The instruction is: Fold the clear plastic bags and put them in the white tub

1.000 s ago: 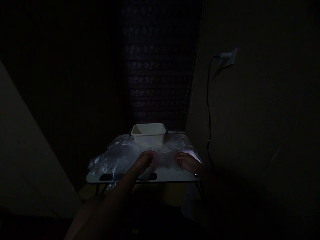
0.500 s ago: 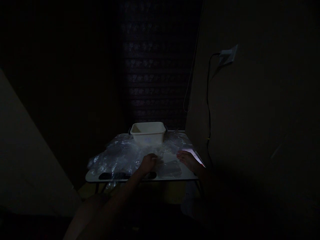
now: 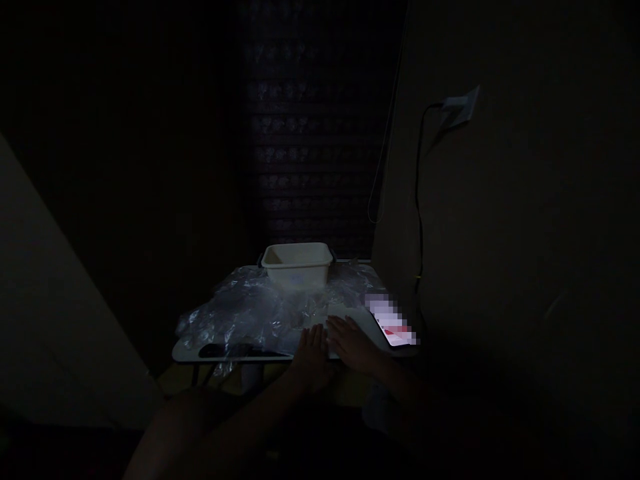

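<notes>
In dim light, my left hand [image 3: 313, 357] lies flat at the front edge of the small white table [image 3: 350, 312], fingers stretched forward. My right hand [image 3: 354, 345] rests beside it, also flat, its fingers pointing up and left close to the left fingertips. Whatever lies beneath the palms is hidden. Crinkled clear plastic bags [image 3: 240, 310] spread over the left and back of the table, their near part just ahead of my left fingers. A white plastic basin [image 3: 299, 275] with dark handles stands behind them.
A lit phone [image 3: 393, 323] lies at the table's right edge, its screen blurred out. A black cable [image 3: 417, 200] hangs from a wall outlet [image 3: 460, 110] on the right. Dark blinds [image 3: 300, 153] with a pull cord cover the back.
Both hands have moved toward me and closer together, flattening at the table's front edge. My left hand was curled before. The phone, partly covered by my right hand earlier, now shows fully.
</notes>
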{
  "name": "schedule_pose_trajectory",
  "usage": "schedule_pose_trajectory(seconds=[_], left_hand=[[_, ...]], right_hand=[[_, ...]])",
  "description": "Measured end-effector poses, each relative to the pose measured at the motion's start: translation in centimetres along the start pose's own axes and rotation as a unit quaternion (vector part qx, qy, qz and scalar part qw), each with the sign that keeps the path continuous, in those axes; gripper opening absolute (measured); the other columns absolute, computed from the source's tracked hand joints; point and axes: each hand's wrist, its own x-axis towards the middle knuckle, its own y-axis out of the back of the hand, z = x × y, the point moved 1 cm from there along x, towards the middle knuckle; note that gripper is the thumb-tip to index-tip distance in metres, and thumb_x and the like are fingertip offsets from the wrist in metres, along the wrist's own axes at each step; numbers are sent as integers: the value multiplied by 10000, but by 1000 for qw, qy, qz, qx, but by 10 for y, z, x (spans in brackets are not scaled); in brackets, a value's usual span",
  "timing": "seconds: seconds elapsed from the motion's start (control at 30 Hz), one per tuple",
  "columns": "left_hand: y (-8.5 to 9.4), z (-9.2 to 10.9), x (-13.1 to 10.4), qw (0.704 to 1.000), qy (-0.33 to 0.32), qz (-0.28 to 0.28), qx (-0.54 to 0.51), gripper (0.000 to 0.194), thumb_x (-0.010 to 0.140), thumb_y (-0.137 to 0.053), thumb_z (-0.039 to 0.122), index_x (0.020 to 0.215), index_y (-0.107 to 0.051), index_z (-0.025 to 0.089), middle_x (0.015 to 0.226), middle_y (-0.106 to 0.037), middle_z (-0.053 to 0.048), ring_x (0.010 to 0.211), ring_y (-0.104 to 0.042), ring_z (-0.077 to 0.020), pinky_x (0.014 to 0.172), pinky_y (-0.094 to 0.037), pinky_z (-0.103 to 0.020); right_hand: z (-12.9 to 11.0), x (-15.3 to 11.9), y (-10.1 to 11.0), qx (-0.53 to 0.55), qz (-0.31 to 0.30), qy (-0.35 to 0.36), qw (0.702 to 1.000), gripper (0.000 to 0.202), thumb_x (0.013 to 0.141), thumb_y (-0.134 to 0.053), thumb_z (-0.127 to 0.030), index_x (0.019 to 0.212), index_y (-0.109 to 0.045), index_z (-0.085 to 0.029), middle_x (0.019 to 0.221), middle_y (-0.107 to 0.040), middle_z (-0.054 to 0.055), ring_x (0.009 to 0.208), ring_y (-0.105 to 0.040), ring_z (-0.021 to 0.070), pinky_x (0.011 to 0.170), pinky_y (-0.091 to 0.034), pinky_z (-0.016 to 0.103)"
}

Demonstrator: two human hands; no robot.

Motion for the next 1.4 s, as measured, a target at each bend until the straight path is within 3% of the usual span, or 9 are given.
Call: schedule_pose_trajectory(seconds=[0.43, 0.73, 1.13, 1.4], left_hand=[[4, 2, 0, 999, 4, -25, -21, 589, 692, -232, 426, 1185, -174, 110, 1234, -157, -144, 1118, -70, -272, 851, -35, -470], [2, 2, 1, 999, 21, -34, 0, 668, 652, -274, 439, 1164, -194, 17, 1220, -158, -190, 1116, -63, -286, 854, -37, -471], [5, 2, 0, 999, 19, -38, -3, 663, 665, -256, 432, 1162, -185, -1, 1215, -156, -204, 1114, -76, -285, 857, -27, -464], [-3, 0, 2, 1000, 17, -10, 3, 668, 669, -237, 449, 1156, -196, -6, 1210, -173, -207, 1110, -98, -290, 852, -39, -473]], right_hand=[[-9, -5, -7, -28, -44, -28, 998, 509, 760, -118, -407, 1145, -282, -118, 1191, -286, 110, 1110, -168, 190, 886, -35, 418], [11, -15, -11, -44, -23, -64, 997, 502, 749, -185, -403, 1143, -283, -107, 1191, -273, 133, 1107, -177, 206, 879, 3, 440], [30, -24, -8, -61, -5, -113, 992, 532, 740, -180, -442, 1129, -311, -104, 1190, -274, 125, 1107, -184, 199, 885, 4, 426], [42, -28, -7, -112, 11, -145, 983, 527, 737, -186, -438, 1102, -356, -98, 1169, -311, 136, 1095, -211, 212, 879, -20, 432]])
